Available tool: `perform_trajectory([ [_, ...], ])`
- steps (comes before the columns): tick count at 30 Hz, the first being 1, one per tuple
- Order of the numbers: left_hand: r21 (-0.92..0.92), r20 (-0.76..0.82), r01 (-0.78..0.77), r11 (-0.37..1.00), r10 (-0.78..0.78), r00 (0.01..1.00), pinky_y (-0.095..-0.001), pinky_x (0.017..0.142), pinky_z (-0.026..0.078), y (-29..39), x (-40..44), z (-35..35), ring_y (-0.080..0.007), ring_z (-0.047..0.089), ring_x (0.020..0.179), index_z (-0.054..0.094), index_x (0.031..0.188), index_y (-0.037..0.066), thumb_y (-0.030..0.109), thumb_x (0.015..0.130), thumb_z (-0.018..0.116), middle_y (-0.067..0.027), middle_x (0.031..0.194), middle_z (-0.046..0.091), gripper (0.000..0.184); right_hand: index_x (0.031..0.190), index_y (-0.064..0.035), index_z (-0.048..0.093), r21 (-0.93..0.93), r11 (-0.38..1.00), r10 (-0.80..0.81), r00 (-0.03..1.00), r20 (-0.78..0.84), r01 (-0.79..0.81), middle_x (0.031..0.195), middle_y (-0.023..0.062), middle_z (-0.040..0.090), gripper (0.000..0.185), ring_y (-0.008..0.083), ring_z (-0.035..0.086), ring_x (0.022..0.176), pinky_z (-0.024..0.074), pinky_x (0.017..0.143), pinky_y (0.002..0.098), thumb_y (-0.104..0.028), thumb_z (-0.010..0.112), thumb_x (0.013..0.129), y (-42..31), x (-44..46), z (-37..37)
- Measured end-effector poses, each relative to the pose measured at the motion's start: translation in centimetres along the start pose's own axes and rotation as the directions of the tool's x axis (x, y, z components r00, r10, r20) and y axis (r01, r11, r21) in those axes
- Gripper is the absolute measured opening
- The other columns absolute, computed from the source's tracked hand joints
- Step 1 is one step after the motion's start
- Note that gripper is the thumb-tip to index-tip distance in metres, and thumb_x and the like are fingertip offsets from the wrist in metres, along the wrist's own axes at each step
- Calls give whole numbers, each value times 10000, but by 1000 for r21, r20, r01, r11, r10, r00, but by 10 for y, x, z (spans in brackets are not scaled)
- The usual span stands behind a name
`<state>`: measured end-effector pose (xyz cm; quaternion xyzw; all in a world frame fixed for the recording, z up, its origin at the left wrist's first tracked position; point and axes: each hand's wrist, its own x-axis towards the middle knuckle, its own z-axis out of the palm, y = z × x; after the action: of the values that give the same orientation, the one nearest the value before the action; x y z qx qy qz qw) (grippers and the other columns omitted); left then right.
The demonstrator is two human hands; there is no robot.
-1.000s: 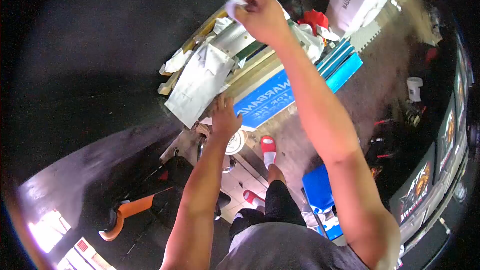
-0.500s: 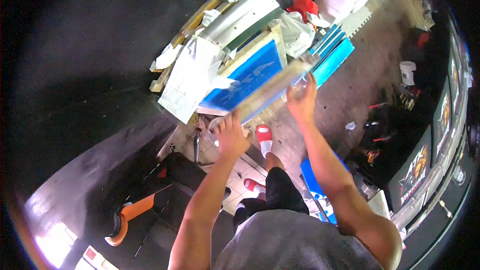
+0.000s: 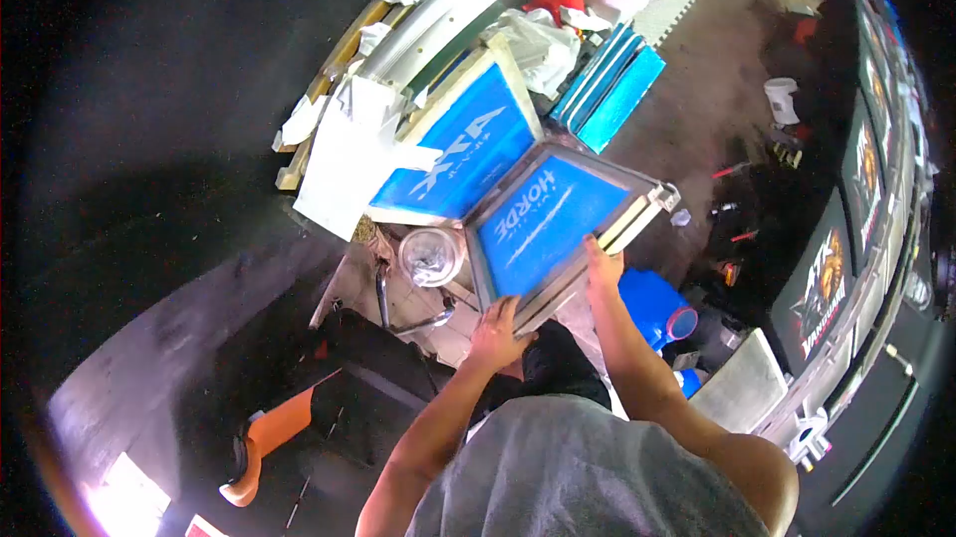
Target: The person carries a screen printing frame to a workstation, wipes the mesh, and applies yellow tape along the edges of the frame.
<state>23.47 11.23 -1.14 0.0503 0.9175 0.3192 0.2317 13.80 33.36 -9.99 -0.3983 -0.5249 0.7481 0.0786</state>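
A framed blue screen [image 3: 554,223] with mirrored HORDE lettering lies tilted in front of my body. My left hand [image 3: 498,336] is closed on the frame's near left corner. Further right, my right hand [image 3: 603,268] grips the near edge of the same frame. Beyond it, a second blue screen [image 3: 463,143] in a pale frame leans against a stack of boards, with white paper [image 3: 349,153] over its left side. The held frame's far edge meets or overlaps the bottom of that second screen; whether they touch is unclear.
A round clear-topped bucket [image 3: 430,256] stands on the floor left of the held frame. Light-blue panels [image 3: 619,99] lean at the back right. A blue container [image 3: 652,308] is by my right arm. Printed black panels [image 3: 823,288] line the right; an orange curved object [image 3: 279,427] is lower left.
The front framed screen has come away from the stack toward my body and tilted, uncovering the second screen. My right hand, earlier holding white crumpled material, now grips the frame. The view has shifted.
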Motion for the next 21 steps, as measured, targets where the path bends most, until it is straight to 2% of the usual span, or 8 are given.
perform_trajectory([
  [4, 54, -69, -48, 997, 52, 996, -505, 1051, 437, 20, 13, 4, -411, 490, 1298, 324, 1495, 66, 382, 766, 813, -209, 1403, 494, 933, 1203, -57, 571, 102, 994, -40, 999, 21, 37, 1094, 45, 633, 493, 174, 591, 980, 482, 879, 337, -46, 812, 773, -5, -29, 16],
  [6, 148, -46, -20, 989, 27, 999, -503, 1046, 436, 31, 8, 9, -395, 495, 1292, 331, 1496, 83, 370, 742, 824, -190, 1405, 498, 945, 1241, -21, 528, -146, 989, -21, 991, -136, 1, 1096, 90, 655, 529, 213, 622, 987, 509, 881, 352, -4, 798, 786, -26, -63, 24],
  [10, 282, -48, 20, 959, -6, 999, -512, 1012, 445, 31, -1, 13, -378, 515, 1257, 369, 1478, 142, 335, 712, 830, -162, 1373, 521, 915, 1231, -10, 528, 73, 997, 9, 992, -128, 0, 1102, 123, 657, 549, 242, 641, 950, 528, 850, 368, -11, 817, 764, -57, -111, 18],
  [13, 285, 35, 52, 957, -64, 997, -522, 1014, 446, 57, -15, -16, -390, 500, 1278, 398, 1450, 150, 300, 726, 802, -172, 1384, 512, 842, 1247, -13, 530, 21, 1000, -2, 997, 83, 0, 1099, 118, 660, 559, 221, 650, 895, 551, 761, 365, -164, 836, 804, -12, -89, -15],
  [15, 266, -26, 70, 961, -65, 998, -504, 868, 539, 69, -18, -40, -431, 653, 1028, 435, 1408, 195, 299, 765, 728, -216, 1147, 661, 714, 1309, -8, 515, 84, 989, 119, 990, 78, -125, 1114, 121, 659, 619, 208, 653, 883, 554, 720, 359, -265, 819, 836, -67, -139, -33],
  [16, 245, -132, -51, 968, 85, 988, -514, 833, 548, 55, -17, -47, -433, 677, 958, 461, 1387, 207, 346, 768, 722, -206, 1061, 693, 686, 1378, -4, 477, 146, 986, 49, 979, 196, -79, 1153, 131, 656, 684, 209, 655, 941, 560, 757, 365, -322, 792, 861, -86, -159, -48],
  [18, 184, -215, -215, 959, 253, 943, -475, 906, 529, 81, -45, -97, -412, 663, 1032, 513, 1339, 102, 321, 746, 771, -212, 1154, 675, 683, 1347, -37, 522, 113, 992, 31, 985, 172, -51, 1104, 99, 671, 645, 194, 657, 918, 561, 729, 358, -357, 792, 857, -97, -170, -91],
  [21, 118, -158, -148, 982, 166, 973, -430, 960, 506, 116, -121, -182, -390, 643, 1106, 514, 1329, 9, 268, 737, 808, -254, 1220, 643, 710, 1275, -35, 620, -143, 988, -57, 998, 34, 61, 1050, 62, 691, 633, 158, 648, 852, 546, 681, 321, -495, 755, 862, -88, -186, -156],
])
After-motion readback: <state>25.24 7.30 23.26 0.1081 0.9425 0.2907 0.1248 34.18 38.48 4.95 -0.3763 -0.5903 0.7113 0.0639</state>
